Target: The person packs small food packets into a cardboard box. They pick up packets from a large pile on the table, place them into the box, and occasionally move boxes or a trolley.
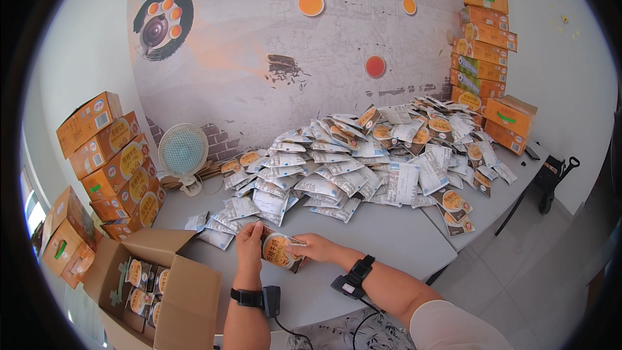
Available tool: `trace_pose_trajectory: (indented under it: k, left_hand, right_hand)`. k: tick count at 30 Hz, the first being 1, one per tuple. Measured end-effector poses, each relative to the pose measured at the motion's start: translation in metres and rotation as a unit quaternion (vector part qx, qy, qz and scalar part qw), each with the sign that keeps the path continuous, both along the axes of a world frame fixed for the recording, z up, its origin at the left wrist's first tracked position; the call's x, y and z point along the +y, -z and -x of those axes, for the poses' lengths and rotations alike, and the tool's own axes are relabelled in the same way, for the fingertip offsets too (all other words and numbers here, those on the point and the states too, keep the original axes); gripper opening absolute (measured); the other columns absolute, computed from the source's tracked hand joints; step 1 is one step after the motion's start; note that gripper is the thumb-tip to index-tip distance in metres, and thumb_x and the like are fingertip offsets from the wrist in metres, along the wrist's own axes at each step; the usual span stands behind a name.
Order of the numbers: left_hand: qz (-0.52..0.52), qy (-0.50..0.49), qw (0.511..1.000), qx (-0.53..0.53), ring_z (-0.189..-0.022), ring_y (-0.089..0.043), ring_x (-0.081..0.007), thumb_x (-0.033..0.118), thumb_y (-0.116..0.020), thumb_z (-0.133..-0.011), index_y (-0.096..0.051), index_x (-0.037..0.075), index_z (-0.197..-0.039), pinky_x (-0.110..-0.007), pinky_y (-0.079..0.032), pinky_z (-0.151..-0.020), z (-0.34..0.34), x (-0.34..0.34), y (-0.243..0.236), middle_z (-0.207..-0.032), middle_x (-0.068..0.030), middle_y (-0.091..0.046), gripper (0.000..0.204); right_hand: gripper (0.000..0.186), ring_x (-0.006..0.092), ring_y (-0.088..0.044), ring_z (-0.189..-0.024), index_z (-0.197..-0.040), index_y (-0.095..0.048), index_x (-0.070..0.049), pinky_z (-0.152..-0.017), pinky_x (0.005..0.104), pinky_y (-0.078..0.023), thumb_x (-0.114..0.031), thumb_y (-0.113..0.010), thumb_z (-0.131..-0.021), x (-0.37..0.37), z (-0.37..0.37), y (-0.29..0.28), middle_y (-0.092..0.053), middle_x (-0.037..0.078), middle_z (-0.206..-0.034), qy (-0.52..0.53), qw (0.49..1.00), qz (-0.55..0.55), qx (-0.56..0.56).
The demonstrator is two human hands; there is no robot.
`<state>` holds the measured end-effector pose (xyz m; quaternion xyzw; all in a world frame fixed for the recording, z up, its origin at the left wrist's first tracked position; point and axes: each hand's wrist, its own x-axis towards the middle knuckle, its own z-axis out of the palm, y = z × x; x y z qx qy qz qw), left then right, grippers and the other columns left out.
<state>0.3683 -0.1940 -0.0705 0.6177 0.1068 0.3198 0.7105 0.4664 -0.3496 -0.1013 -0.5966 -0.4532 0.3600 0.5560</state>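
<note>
Between my two hands, over the front of the grey table (382,249), is a brown and orange printed sachet (277,251). My left hand (249,241) pinches its left edge, and my right hand (315,247) grips the right side with the thumb on the printed face. Just beyond my hands a big heap of similar sachets (337,168) covers the table's back, most with white backs up. At the lower left an open cardboard box (188,291) holds several sachets (139,301) set in rows, printed faces up.
Orange cartons (123,162) are stacked at the left, with a small fan (184,150) beside them. A taller carton stack (483,58) stands at the back right. A folded black cart (554,181) is on the floor past the table's right edge. Cables hang from the bands on my wrists.
</note>
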Motion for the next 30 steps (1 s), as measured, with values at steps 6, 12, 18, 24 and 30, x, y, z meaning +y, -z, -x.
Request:
trace_pose_trajectory:
  k: [6, 12, 18, 24, 30]
  left_hand:
    - [-0.008, -0.006, 1.0, -0.007, -0.059, -0.048, -0.0042, 0.016, -0.053, -0.09, -0.06, 0.003, -0.081, -0.019, -0.037, -0.054, -0.0017, 0.006, 0.0057, -0.069, 0.0014, -0.057, 0.017]
    - [-0.008, -0.005, 1.0, -0.017, -0.061, -0.05, -0.0058, 0.015, -0.054, -0.09, -0.059, 0.002, -0.081, -0.02, -0.039, -0.057, -0.0039, 0.0076, 0.0086, -0.069, 0.0003, -0.058, 0.017]
    - [-0.029, -0.015, 0.999, -0.016, -0.061, -0.05, -0.006, 0.015, -0.054, -0.089, -0.058, 0.001, -0.08, -0.02, -0.04, -0.057, -0.0012, 0.0055, 0.0054, -0.069, -0.0001, -0.058, 0.017]
    - [-0.044, -0.03, 0.999, -0.011, -0.06, -0.049, -0.0059, 0.015, -0.053, -0.09, -0.057, 0.002, -0.078, -0.02, -0.04, -0.056, -0.0036, 0.0052, 0.0073, -0.068, -0.0003, -0.057, 0.018]
    - [-0.056, -0.033, 0.998, -0.011, -0.06, -0.049, -0.0057, 0.015, -0.053, -0.09, -0.056, 0.002, -0.077, -0.02, -0.04, -0.056, -0.0037, 0.0048, 0.0068, -0.068, -0.0001, -0.057, 0.019]
  right_hand:
    - [0.039, 0.0082, -0.058, -0.072, -0.11, -0.056, -0.005, -0.057, 0.0211, -0.049, -0.038, -0.053, -0.088, 0.0006, 0.0014, -0.0014, -0.062, 0.003, -0.088, 0.0, 1.0, 0.009, 0.01]
    - [0.04, 0.0088, -0.059, -0.074, -0.111, -0.056, -0.005, -0.058, 0.0213, -0.049, -0.038, -0.053, -0.088, 0.0007, -0.0005, 0.001, -0.062, 0.003, -0.089, -0.004, 1.0, 0.009, 0.007]
    - [0.041, 0.0094, -0.059, -0.074, -0.111, -0.056, -0.005, -0.058, 0.0218, -0.05, -0.039, -0.053, -0.088, 0.0003, 0.0008, -0.0008, -0.063, 0.004, -0.09, -0.007, 1.0, 0.003, 0.011]
    - [0.042, 0.0095, -0.059, -0.074, -0.111, -0.056, -0.005, -0.058, 0.0216, -0.05, -0.039, -0.053, -0.088, -0.0004, 0.0003, -0.0021, -0.063, 0.004, -0.091, -0.007, 1.0, 0.011, 0.008]
    - [0.042, 0.0098, -0.06, -0.075, -0.112, -0.056, -0.004, -0.059, 0.0219, -0.05, -0.039, -0.053, -0.088, -0.0006, 0.0004, -0.0019, -0.063, 0.005, -0.091, -0.008, 1.0, 0.01, 0.013]
